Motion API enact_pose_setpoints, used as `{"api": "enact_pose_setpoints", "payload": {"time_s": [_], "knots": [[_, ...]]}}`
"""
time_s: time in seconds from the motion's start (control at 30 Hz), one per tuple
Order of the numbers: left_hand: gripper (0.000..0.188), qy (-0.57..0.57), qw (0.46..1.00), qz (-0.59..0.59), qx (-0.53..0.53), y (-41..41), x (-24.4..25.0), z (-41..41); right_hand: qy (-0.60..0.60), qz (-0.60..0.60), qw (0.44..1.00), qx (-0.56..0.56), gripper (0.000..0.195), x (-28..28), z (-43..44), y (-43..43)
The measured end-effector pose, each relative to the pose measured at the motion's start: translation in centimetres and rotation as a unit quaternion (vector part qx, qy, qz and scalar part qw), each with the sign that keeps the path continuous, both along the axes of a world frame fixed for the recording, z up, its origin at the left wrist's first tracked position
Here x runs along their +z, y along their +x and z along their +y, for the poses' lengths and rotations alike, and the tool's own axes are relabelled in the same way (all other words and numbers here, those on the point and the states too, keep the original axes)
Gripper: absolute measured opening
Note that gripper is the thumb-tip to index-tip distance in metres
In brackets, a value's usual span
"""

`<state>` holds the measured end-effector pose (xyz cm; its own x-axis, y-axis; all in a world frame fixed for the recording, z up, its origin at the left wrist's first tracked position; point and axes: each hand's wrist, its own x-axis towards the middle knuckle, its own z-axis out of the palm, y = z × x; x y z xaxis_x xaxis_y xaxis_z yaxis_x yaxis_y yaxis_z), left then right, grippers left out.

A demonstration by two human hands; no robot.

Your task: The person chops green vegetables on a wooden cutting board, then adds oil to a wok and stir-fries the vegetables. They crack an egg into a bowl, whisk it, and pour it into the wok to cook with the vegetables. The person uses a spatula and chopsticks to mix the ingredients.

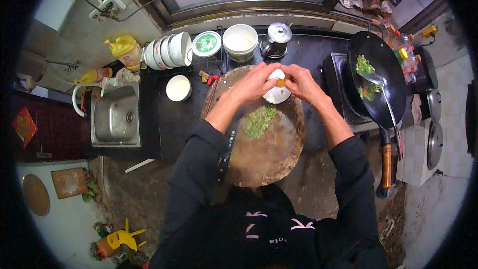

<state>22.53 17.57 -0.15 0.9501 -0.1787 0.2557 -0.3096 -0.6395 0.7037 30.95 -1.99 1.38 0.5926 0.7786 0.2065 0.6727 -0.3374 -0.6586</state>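
Both hands meet above the far edge of a thick round wooden chopping board (269, 160). Between their fingertips, my left hand (255, 82) and my right hand (300, 80) hold a cracked white egg (276, 75). Orange-yellow yolk shows below the shell, over a small white bowl (276, 96). The bowl stands at the board's far side, partly covered by my fingers. Finely chopped green vegetable (260, 122) lies heaped on the board. A knife with a dark handle (223, 162) lies along the board's left side, partly hidden by my left sleeve.
At right, a black wok (375, 108) holds chopped vegetables and a metal spatula (390, 110) above a gas stove (340, 82). Left are a white bowl (178, 89) and steel sink (115, 116). Behind stand stacked bowls (158, 54), a white tub (240, 41) and a lidded metal pot (278, 39).
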Motion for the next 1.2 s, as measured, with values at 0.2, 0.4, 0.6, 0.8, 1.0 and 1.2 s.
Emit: {"api": "enact_pose_setpoints", "payload": {"time_s": [0.2,0.4,0.6,0.8,1.0,1.2], "knots": [[0.046,0.182,0.982,-0.047,-0.006,-0.7,5.7,-0.2,-0.043,-0.293,0.955,0.030,0.043,2.5,-1.1,-0.5],[0.048,0.102,0.983,-0.141,0.052,-1.3,7.8,-0.9,0.025,-0.224,0.973,-0.040,0.047,5.3,-1.1,-1.7],[0.046,-0.438,0.875,0.019,0.205,0.3,0.4,-6.4,0.020,-0.110,0.980,-0.161,0.036,3.9,0.2,-3.6],[0.038,-0.872,0.468,0.139,0.044,-2.3,1.0,-3.3,0.034,-0.111,0.992,-0.054,0.028,9.5,4.1,-8.3],[0.045,-0.914,0.396,-0.017,0.084,-14.1,1.4,11.9,0.038,-0.055,0.998,0.004,0.012,5.5,9.0,-7.9],[0.093,-0.851,0.374,-0.164,0.331,-24.8,0.2,24.1,-0.235,-0.225,0.940,0.104,0.014,-4.1,14.8,-8.2]]}}
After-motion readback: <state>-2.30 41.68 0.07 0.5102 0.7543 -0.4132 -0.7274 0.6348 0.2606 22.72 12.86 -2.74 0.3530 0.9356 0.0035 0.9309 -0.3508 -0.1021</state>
